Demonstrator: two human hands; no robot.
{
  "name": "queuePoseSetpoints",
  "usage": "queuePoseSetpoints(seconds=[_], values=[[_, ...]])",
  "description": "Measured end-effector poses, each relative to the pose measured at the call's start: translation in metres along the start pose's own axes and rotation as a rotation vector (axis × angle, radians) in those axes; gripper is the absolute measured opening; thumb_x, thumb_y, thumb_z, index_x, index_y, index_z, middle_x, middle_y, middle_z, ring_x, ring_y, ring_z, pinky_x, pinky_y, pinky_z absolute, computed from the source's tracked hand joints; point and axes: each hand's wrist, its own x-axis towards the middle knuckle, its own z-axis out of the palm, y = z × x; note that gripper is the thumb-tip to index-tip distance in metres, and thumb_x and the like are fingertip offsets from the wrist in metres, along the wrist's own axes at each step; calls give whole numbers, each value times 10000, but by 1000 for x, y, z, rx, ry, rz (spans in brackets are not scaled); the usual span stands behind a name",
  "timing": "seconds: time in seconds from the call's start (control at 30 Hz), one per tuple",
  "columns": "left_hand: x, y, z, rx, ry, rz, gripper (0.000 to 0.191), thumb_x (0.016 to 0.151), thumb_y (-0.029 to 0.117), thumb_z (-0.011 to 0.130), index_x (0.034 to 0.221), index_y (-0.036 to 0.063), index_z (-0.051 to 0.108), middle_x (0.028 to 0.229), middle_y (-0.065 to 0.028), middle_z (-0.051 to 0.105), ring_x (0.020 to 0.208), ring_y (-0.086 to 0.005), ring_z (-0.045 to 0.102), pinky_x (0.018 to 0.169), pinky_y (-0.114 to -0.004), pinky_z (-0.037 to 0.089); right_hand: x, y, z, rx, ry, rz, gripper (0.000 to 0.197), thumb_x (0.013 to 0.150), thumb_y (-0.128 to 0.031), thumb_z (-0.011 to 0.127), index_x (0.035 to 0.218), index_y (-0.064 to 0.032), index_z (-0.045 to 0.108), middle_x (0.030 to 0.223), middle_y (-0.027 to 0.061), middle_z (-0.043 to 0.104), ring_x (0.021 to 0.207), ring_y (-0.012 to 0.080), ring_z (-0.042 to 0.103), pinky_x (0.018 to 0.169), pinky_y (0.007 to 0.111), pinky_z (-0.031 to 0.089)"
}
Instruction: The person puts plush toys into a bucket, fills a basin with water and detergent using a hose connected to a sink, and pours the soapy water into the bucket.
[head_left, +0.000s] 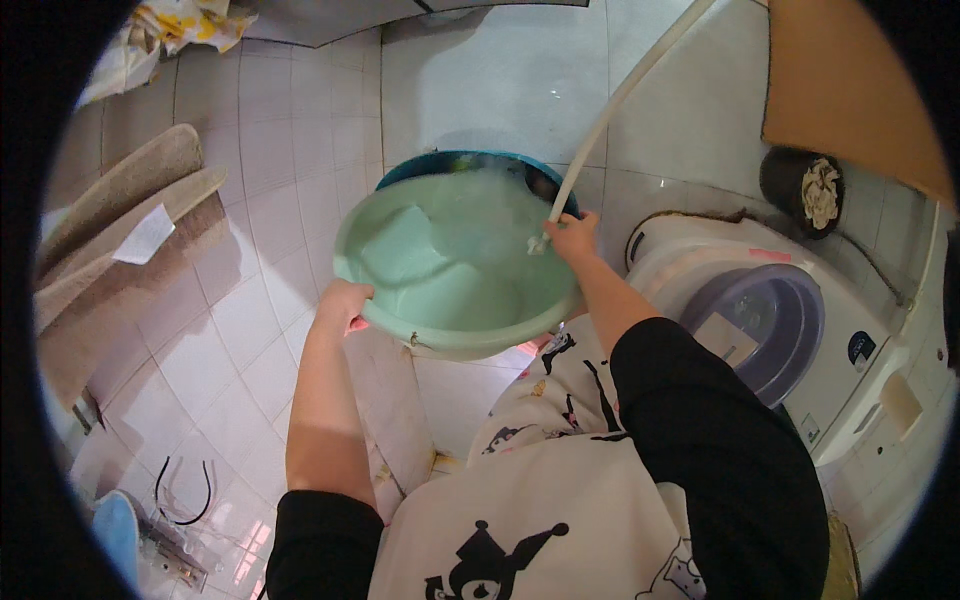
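A large pale green plastic basin (465, 334) with what looks like water in it fills the middle of the view. My left hand (345, 304) grips its rim at the left. With my right hand (576, 236) I hold the end of a cream-coloured hose (626, 86) over the basin's right side, the hand close against the rim. The hose end points down inside, and haze hangs over the basin. Behind and partly under it shows a blue basin (442, 156) with dark contents that I cannot make out. Whether the green basin rests on anything is hidden.
At the right, a purple basin (806, 322) stands on a white appliance (832, 405), with a flat pale piece inside. Beyond is a black bin (776, 187) holding crumpled paper. Towels (120, 195) hang along the tiled left wall. A brown panel (855, 97) juts in at the upper right.
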Motion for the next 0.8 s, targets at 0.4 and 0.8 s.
queuePoseSetpoints(seconds=[0.4,0.8], values=[[-9,89,-26,635,-4,-28,157,739,175,547,719,20,561,651,-78,545,483,-162,491,405,-301,407,9,14,-15,59,-33,55,331,745,-314,633,948,-53,641,995,150,549,992,265,503,881,356,393],[-2,92,-32,637,-76,92,141,716,107,534,712,-25,582,620,-137,574,517,-199,582,381,-306,417,-23,11,-7,45,-226,-94,294,702,-287,630,907,-78,660,834,64,655,746,185,613,775,283,430]])
